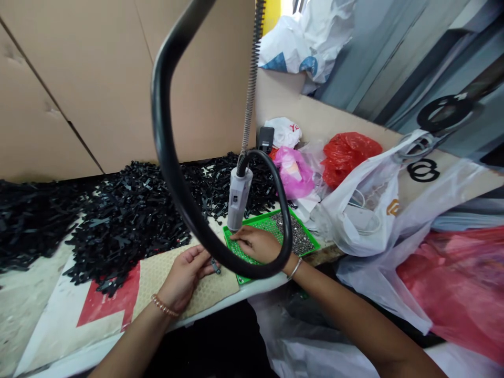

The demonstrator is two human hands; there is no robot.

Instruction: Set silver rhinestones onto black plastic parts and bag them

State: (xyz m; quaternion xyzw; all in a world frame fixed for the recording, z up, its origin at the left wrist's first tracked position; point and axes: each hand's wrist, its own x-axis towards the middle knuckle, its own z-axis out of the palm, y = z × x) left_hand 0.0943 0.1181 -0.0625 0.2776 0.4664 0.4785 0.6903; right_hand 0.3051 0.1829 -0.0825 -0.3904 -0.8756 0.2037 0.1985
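My left hand (188, 275) is closed on a small dark plastic part (215, 265), its end poking out past the fingertips above a tan textured mat (157, 278). Over the left side of a green perforated tray (313, 242), my right hand (258, 244) has its thumb and fingers drawn together. What they pinch, if anything, is too small to make out. Small metal screws (301, 236) lie heaped at the tray's right end. A grey electric screwdriver (238, 199) hangs upright from a coiled spring (251, 84), its tip just above my right fingertips.
A thick black cable (173, 178) loops down in front of my right wrist. Heaps of black plastic parts (126, 220) cover the back and left of the table. Pink (295, 173), red (348, 157) and clear plastic bags (366, 210) crowd the right. Brown board (79, 94) stands behind.
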